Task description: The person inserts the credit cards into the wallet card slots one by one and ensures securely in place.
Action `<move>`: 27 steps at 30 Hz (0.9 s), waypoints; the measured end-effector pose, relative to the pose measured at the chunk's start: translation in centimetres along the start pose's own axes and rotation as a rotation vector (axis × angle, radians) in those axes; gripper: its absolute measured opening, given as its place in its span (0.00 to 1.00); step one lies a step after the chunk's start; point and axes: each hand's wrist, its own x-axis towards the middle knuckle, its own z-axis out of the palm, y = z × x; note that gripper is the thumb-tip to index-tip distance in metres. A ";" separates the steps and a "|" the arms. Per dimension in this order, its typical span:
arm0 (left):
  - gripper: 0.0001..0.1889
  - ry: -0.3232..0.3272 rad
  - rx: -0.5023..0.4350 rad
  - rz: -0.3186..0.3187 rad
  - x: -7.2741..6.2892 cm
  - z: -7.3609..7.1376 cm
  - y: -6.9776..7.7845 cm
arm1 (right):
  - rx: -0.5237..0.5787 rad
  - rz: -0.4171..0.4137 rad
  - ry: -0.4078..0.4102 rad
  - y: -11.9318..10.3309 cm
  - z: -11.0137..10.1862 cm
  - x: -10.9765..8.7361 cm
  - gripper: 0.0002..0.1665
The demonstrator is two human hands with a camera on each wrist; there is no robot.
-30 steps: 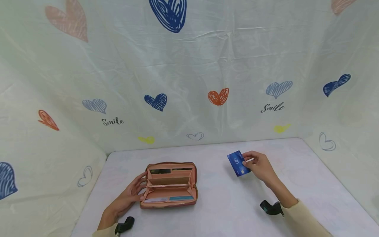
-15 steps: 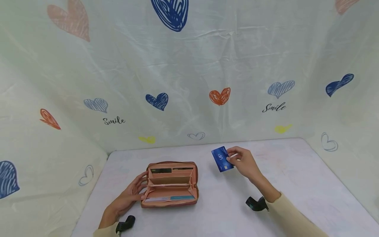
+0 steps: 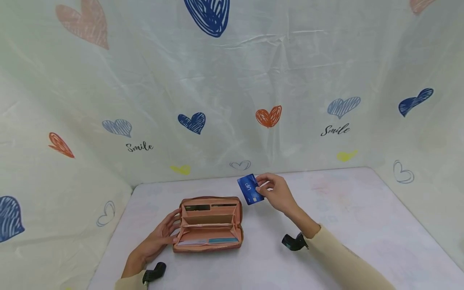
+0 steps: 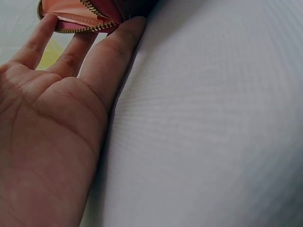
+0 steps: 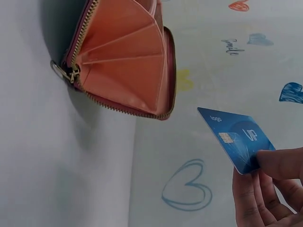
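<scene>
An unzipped peach-pink wallet (image 3: 208, 248) lies spread on the table, its inner pockets facing up. Dark cards (image 3: 197, 208) show in its far slots, with a blue card (image 3: 222, 240) and a pale one in the near slots. Straight fingers of my left hand (image 3: 157, 239) touch the wallet's left edge; the left wrist view has them against the zipper side (image 4: 87, 29). Between thumb and fingers, my right hand (image 3: 277, 193) pinches a blue VIP bank card (image 3: 248, 191). That card is raised, tilted, and apart from the wallet's far right corner; its chip shows in the right wrist view.
The white table (image 3: 348, 209) ends at its far edge by a hanging sheet (image 3: 232, 88) printed with hearts. A black wrist camera (image 3: 154, 272) sits on the left wrist, another (image 3: 294, 241) on the right. A zipper pull (image 5: 61, 71) hangs at the wallet's corner.
My right hand has carried the blue card leftward and slightly away, from the table's right side to near the wallet. My left hand and the wallet have stayed put.
</scene>
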 end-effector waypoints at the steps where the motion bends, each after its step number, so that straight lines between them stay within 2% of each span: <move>1: 0.48 -0.003 0.001 0.002 0.1 0.0 0.0 | 0.005 -0.010 -0.002 -0.1 0.3 0.1 0.14; 8: 0.49 -0.012 0.001 0.002 0.3 0.1 -0.1 | 0.021 -0.082 -0.010 -0.6 1.9 0.4 0.14; 15: 0.47 0.000 0.008 0.000 0.2 -0.1 -0.1 | -0.001 -0.100 -0.004 -1.0 3.8 0.7 0.13; 23: 0.47 -0.007 0.010 0.016 0.1 -0.2 -0.1 | -0.034 -0.219 -0.057 -0.9 5.7 0.9 0.13; 27: 0.47 -0.012 0.007 0.020 0.1 -0.2 0.0 | -0.064 -0.245 -0.085 -0.7 6.3 1.1 0.13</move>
